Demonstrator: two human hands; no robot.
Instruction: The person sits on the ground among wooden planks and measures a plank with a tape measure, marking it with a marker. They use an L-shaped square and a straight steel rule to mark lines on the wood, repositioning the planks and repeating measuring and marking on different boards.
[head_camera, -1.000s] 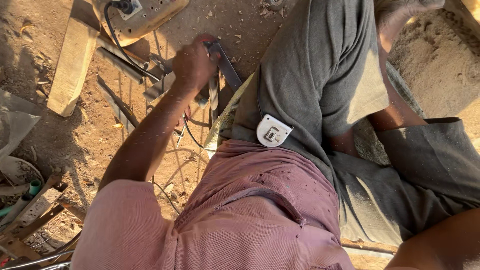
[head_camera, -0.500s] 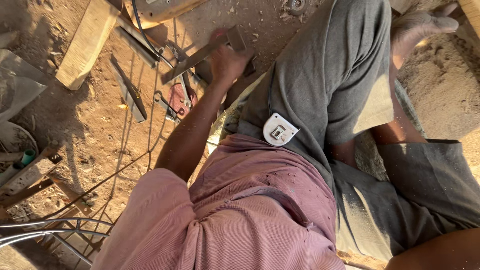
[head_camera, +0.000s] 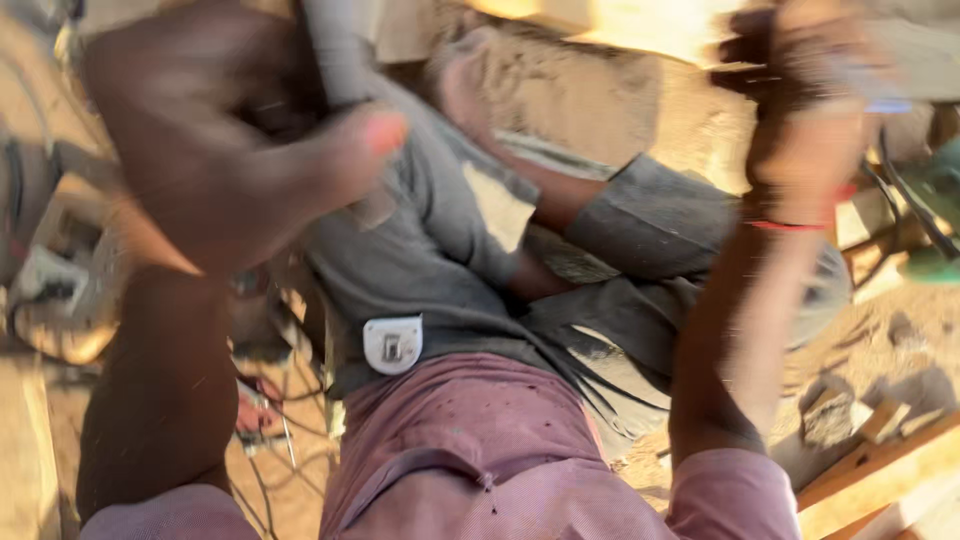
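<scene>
The picture is badly blurred by motion. My left hand (head_camera: 235, 160) is raised close to the camera at the upper left, its fingers closed around a grey metal bar (head_camera: 335, 50) that sticks up out of the fist. At the upper right my right hand (head_camera: 800, 95) is also lifted, with a red band at the wrist. Its fingers look curled, and a pale bluish streak shows beside it, too smeared to name. Between my arms lie my grey trousers (head_camera: 450, 250) and pink shirt (head_camera: 470, 450), with a small white clip-on case (head_camera: 392, 345) at the waist.
Sandy ground lies all around. Thin wires (head_camera: 275, 450) and a red tool (head_camera: 250, 410) lie on the ground at the lower left, beside a pale plank (head_camera: 25, 450). A green power tool (head_camera: 935, 215) with a black cable sits at the right. Wood offcuts (head_camera: 880, 450) lie at the lower right.
My left hand took a flat metal bar from the tools on the ground and has swung it up towards the camera. My right hand has come up into view. The camera has turned right.
</scene>
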